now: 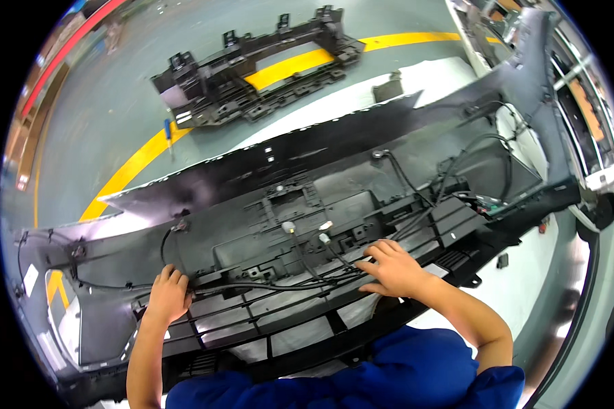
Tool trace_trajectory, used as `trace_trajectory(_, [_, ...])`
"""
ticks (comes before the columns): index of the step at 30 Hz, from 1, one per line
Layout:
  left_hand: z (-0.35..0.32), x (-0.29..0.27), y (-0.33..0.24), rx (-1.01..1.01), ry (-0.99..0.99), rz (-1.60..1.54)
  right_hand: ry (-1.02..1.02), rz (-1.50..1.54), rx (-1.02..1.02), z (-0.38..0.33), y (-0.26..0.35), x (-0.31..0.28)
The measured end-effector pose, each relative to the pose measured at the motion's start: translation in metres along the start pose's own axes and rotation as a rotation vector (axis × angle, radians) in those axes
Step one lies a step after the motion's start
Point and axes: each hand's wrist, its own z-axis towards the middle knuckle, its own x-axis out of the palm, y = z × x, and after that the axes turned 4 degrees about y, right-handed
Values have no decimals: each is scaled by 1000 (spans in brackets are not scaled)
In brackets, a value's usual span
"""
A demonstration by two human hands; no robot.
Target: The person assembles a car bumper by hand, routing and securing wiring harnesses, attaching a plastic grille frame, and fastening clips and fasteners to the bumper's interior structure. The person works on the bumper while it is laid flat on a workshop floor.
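Observation:
A large black car bumper [239,211] lies inner side up in front of me, with a black wiring harness [273,286] running along its grille. On the left, my left hand [169,294] is closed around the harness, its fingers bent over the cable. My right hand [392,269] rests over the cables right of the middle, with its fingers bent and apart and the tips at the harness. Between the hands, a white-tipped connector [289,228] and another pale connector [325,236] stand up on thin cables. A round sensor on a cable [378,155] sits farther back.
Beyond the bumper, a black plastic carrier frame [252,71] lies on the grey-green floor across a yellow line [133,163]. A blue-handled screwdriver [168,129] is beside it. White sheeting [293,119] shows under the bumper. Racking [583,102] stands at the right.

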Motion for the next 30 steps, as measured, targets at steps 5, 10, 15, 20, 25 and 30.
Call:
trace_trajectory(5, [-1, -10, -1, 34, -92, 40, 7, -47, 13, 12, 6, 3])
trace_trajectory(10, [-13, -15, 4, 117, -96, 49, 213, 2, 100, 49, 21, -5])
trace_trajectory(15, [-26, -22, -8, 109, -129, 16, 127, 157, -45, 68, 27, 14])
trace_trajectory(20, [-33, -27, -26, 26, -186, -48, 129, 169, -47, 57, 23, 5])
trace_trajectory(25, [-45, -11, -28, 3, -284, -22, 127, 199, -48, 39, 40, -17])
trace_trajectory(30, [-49, -4, -36, -147, -329, -251, 157, 226, -44, 19, 44, -8])
